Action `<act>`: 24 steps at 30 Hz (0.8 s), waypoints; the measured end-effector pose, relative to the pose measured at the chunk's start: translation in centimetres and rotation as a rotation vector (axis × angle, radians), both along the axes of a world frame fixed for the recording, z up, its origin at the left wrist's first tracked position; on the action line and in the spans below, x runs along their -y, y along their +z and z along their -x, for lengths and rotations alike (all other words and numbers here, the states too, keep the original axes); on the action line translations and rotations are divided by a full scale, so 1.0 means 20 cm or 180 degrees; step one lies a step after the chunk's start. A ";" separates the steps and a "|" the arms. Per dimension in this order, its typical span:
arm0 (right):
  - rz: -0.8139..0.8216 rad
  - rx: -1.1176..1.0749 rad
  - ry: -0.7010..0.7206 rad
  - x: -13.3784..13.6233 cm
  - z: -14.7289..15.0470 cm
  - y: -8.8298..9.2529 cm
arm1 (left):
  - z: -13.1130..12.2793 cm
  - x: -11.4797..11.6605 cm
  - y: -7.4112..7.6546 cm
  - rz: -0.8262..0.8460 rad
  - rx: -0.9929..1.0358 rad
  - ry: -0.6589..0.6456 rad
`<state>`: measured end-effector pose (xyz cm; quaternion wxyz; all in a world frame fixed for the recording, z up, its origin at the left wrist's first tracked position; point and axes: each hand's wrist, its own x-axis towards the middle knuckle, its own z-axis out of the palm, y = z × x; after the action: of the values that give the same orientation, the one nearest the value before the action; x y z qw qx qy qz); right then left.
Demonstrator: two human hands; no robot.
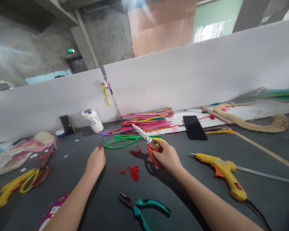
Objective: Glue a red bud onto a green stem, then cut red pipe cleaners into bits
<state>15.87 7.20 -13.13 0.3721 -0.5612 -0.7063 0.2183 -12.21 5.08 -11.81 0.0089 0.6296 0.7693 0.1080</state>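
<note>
My right hand [167, 156] is closed around the handles of a pair of scissors [148, 141], one loop red and the other yellow. The blades point up and to the left, nearly together. To the left, my left hand [96, 160] pinches the near end of a green pipe cleaner [121, 147] bent into a long loop. A speck of red shows at its fingertips. More green pipe cleaners [144, 137] lie just beyond, partly behind the scissors. Small red scraps [135, 173] are scattered on the dark table between both hands.
Teal-handled pliers [151, 203] lie open in front. At right are a yellow glue gun [223, 170] with its cord and a black phone [194, 127]. Behind lies a pile of coloured pipe cleaners [146, 121], beside a white cup [92, 120]. Another scissors [36, 179] sits at left.
</note>
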 end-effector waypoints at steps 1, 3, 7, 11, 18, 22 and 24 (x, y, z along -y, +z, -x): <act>0.0000 0.0003 0.0012 0.00 0.00 0.00 | 0.03 -0.02 0.00 0.0049 -0.0111 0.0041; -0.0003 0.0016 0.0033 0.00 0.01 -0.01 | 0.04 -0.03 -0.01 0.0148 -0.0255 0.0032; -0.0014 0.0067 0.0019 0.00 0.01 -0.02 | -0.07 0.02 0.00 0.0330 -0.0204 -0.0246; -0.0020 0.0126 0.0048 0.02 0.02 -0.02 | -0.24 0.12 0.01 0.0527 0.0267 -0.0778; -0.0043 0.0294 0.0154 0.05 0.05 -0.01 | -0.35 0.16 -0.01 0.0649 0.0956 -0.0961; 0.0005 0.0376 0.0105 0.05 0.04 -0.03 | -0.30 0.17 0.03 0.0637 0.1084 -0.0985; 0.0034 0.0406 0.0082 0.05 0.05 -0.04 | -0.28 0.19 0.05 0.0679 0.1106 -0.0998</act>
<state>14.96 6.20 -13.99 0.3205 -0.5668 -0.7346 0.1907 -6.71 1.33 -10.86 0.2239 0.7087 0.6563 0.1301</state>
